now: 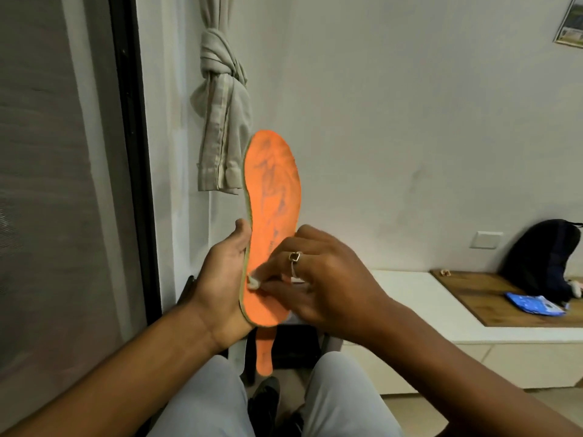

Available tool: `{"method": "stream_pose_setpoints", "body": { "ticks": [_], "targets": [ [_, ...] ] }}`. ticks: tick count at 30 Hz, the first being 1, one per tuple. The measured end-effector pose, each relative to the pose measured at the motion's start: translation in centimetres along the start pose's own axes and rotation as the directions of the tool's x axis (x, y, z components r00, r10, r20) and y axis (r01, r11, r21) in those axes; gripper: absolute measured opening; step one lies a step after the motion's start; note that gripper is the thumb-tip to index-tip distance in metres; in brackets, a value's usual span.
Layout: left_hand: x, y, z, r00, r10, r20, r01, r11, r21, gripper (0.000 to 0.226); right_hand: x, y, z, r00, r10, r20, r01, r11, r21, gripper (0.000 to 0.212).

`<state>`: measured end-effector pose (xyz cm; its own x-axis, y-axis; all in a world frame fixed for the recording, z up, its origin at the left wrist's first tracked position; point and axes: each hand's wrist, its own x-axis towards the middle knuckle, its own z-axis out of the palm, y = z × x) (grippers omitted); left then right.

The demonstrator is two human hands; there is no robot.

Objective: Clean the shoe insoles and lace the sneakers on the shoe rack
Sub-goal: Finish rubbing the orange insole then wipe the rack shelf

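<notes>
An orange insole (272, 190) with dark smudges stands upright in front of me, toe end up. My left hand (225, 279) grips its left edge near the heel, thumb along the rim. My right hand (318, 275), wearing a ring, pinches a small white wad (253, 281) and presses it against the insole's lower part. A second orange insole (264, 354) shows below, between my knees, above a dark shoe (264, 402) on the floor.
A knotted beige curtain (224, 115) hangs behind the insole beside a dark-framed glass door (126, 152). At right, a low white bench with a wooden top (467, 298) carries a black backpack (549, 257) and a blue packet (533, 304).
</notes>
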<state>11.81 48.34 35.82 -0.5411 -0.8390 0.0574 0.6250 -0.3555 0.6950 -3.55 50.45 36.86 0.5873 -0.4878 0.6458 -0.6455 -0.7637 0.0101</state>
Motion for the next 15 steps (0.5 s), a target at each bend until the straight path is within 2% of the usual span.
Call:
{"method": "stream_pose_setpoints", "body": {
  "ticks": [2,4,6,8,11,14,15],
  "targets": [
    [0.0,-0.6,0.2,1.0,0.006,0.012,-0.006,1.0,0.005,0.069,0.5,1.6,-0.8,0.999,0.0,-0.048,-0.009,0.981,-0.194,0.01],
    [0.0,-0.9,0.3,0.999,0.012,0.038,-0.013,1.0,0.027,0.067,1.1,2.8,-1.1,0.994,0.028,-0.104,-0.055,0.963,-0.265,0.011],
    [0.1,-0.6,0.1,0.999,0.016,0.046,-0.017,1.0,0.016,0.068,1.0,2.8,-0.7,0.996,-0.007,-0.092,-0.01,0.984,-0.177,0.013],
    [0.2,-0.1,-0.1,0.999,-0.009,0.043,0.009,1.0,-0.016,0.074,0.0,1.8,-0.1,0.994,-0.109,-0.012,0.108,0.993,-0.054,0.017],
    [0.1,-0.1,-0.1,0.998,-0.044,0.041,0.045,0.999,-0.017,0.077,-0.8,1.4,-0.4,0.972,-0.223,0.075,0.228,0.97,-0.082,0.019],
    [0.1,-0.9,0.0,0.997,-0.017,0.072,0.013,0.998,0.061,0.069,-0.1,3.9,-1.3,0.992,-0.125,-0.034,0.112,0.96,-0.255,0.02],
    [0.1,-1.0,0.1,0.997,-0.015,0.078,0.009,0.997,0.072,0.067,0.0,4.4,-1.2,0.993,-0.087,-0.081,0.063,0.963,-0.262,0.021]
  ]
}}
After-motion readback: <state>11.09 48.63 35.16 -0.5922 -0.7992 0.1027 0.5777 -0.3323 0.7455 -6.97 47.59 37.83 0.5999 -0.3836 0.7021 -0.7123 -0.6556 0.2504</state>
